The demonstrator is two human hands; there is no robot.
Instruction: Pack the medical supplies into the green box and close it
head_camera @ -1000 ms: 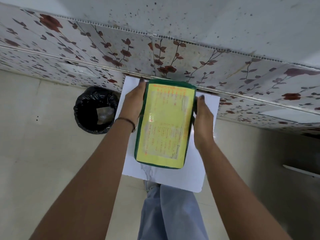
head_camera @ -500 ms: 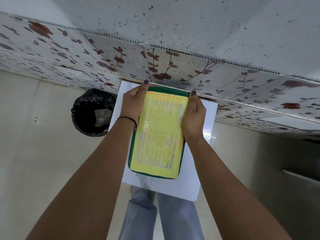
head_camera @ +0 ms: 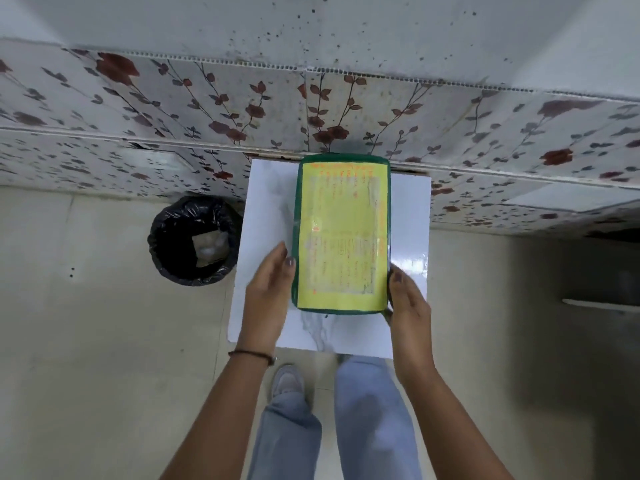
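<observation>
The green box lies shut on the small white table, its yellow printed label facing up and its far end against the wall. My left hand lies flat beside the box's near left edge, fingers stretched out and the thumb touching the green rim. My right hand is at the near right corner, thumb on the side and fingertips curled around the corner. No medical supplies are visible outside the box.
A black-lined waste bin stands on the floor left of the table. A floral-patterned wall panel runs just behind the table. My legs in blue jeans stand at the table's near edge.
Both hands have slid back from the far half of the box to its near corners. The box now lies flat and straight against the wall.
</observation>
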